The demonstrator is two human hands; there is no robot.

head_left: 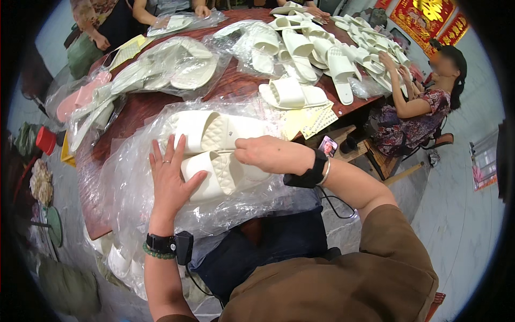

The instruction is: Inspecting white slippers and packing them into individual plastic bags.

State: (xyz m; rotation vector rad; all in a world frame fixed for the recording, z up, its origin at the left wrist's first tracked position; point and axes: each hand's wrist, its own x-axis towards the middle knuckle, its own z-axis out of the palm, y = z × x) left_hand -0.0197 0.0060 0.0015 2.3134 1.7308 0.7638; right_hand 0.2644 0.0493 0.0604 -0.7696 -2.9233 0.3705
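Note:
Two white slippers lie side by side before me: the farther slipper (198, 130) and the nearer slipper (206, 174), both with quilted insoles. Beneath them spread clear plastic bags (134, 166). My left hand (174, 174) rests with fingers apart across their straps at the left. Over the insoles, my right hand (263, 154) is closed, its fingertips pressed down between the two slippers; whatever it may pinch is hidden. A small dark mark shows on the farther insole. Beyond my right hand, another pair of white slippers (289, 94) sits beside yellow sticker sheets (320, 121).
Bagged white slippers (188, 64) and a bagged pink slipper (83, 96) lie on the red-brown table (129, 121). Loose slippers (340, 70) pile up at the far right. A seated person (424, 102) handles some there; other people's hands work at the far edge. A phone (328, 145) stands right.

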